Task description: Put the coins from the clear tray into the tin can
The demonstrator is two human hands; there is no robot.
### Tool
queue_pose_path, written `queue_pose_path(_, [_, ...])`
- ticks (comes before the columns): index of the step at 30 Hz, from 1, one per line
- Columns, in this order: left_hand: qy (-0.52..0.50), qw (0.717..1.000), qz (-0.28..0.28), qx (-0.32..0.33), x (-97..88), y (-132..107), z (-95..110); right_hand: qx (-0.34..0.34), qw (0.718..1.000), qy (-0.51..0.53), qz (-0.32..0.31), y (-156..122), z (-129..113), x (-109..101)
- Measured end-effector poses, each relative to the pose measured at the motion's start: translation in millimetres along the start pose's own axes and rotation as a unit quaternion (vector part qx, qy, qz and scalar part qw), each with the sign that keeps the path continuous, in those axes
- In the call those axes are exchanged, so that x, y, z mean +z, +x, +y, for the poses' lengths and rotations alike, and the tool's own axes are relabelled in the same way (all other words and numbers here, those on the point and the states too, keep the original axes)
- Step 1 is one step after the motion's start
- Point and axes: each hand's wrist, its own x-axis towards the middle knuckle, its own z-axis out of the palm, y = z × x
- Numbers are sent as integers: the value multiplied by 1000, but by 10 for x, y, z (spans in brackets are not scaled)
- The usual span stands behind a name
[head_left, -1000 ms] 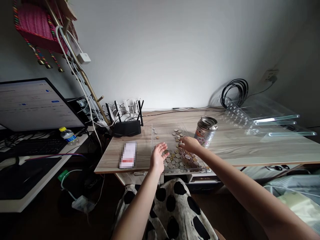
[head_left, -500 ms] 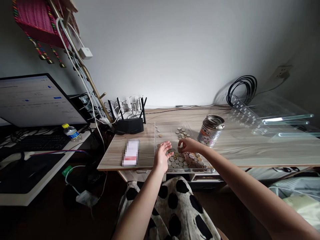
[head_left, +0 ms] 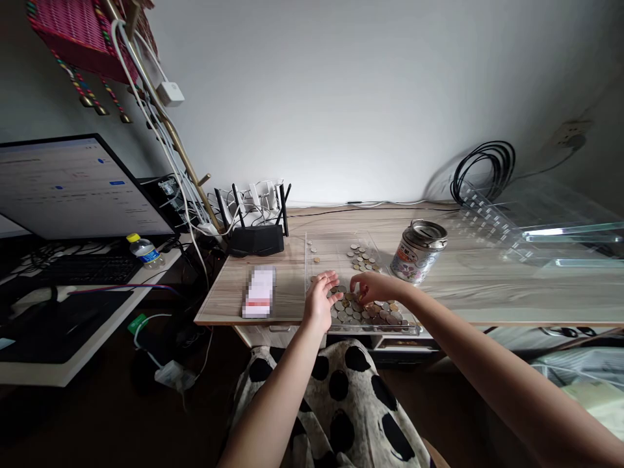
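Observation:
A pile of silver and brass-coloured coins (head_left: pixel 385 314) lies at the front of a clear plastic tray (head_left: pixel 306 257). My right hand (head_left: pixel 373 287) reaches down onto the pile, its fingers curled together among the coins; whatever is between the fingertips is hidden. To its left, my left hand (head_left: pixel 322 300) stays open at the pile's left edge, fingers apart and holding nothing. Farther back in the tray is a smaller group of coins (head_left: pixel 363 257), with a few loose ones at the left. A round patterned tin (head_left: pixel 416 257) with a metal lid stands right of the tray.
Left of the tray lies a phone-shaped item (head_left: pixel 259 291), its face blurred out. Behind it sits a black router (head_left: pixel 256 240) with cables. Clear plastic panels (head_left: pixel 560 227) and a coil of black cable (head_left: pixel 482 170) occupy the far right. A monitor (head_left: pixel 82 188) and bottle (head_left: pixel 146 252) are at left.
My right hand has lowered its fingers farther into the coins and shifted slightly right. My left hand holds much the same pose. The whole view has shifted a little.

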Motion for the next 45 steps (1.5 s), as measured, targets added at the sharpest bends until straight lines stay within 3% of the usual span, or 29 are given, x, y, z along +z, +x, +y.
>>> queue_pose_path(8, [-3, 1000, 1, 3, 4, -4, 11, 26, 995, -93, 37, -33, -47, 50])
queue_pose_path(13, [-5, 1000, -10, 5, -9, 6, -3, 8, 998, -49, 27, -92, 24, 35])
queue_pose_path(17, [-4, 1000, -10, 6, -7, 14, -8, 2, 1000, 10, -9, -130, -56, 62])
queue_pose_path(23, [-4, 1000, 0, 3, 3, 4, 3, 0, 998, -56, 5, -111, -157, 101])
queue_pose_path(27, [-24, 1000, 5, -18, -17, 43, -13, -18, 1000, -26, -1, -97, -113, 85])
queue_pose_path(30, [-47, 994, 0, -98, -37, 99, -39, -37, 996, 57, 62, -82, -140, 60])
queue_pose_path(33, [-77, 980, -51, -179, -35, 131, -50, -54, 976, 192, 91, -36, -249, 46])
queue_pose_path(35, [-101, 973, -73, -193, -24, 131, -44, -62, 962, 250, 87, 8, -337, 53])
queue_pose_path(38, [-134, 974, -60, -172, -23, 120, -33, -62, 957, 254, 126, 36, -423, 61])
queue_pose_path(42, [-134, 973, -72, -171, -69, 122, -35, -56, 943, 183, 273, -147, -342, -81])
queue_pose_path(45, [-124, 974, -81, -174, -95, 123, -33, 61, 891, 88, 441, -427, -105, -364])
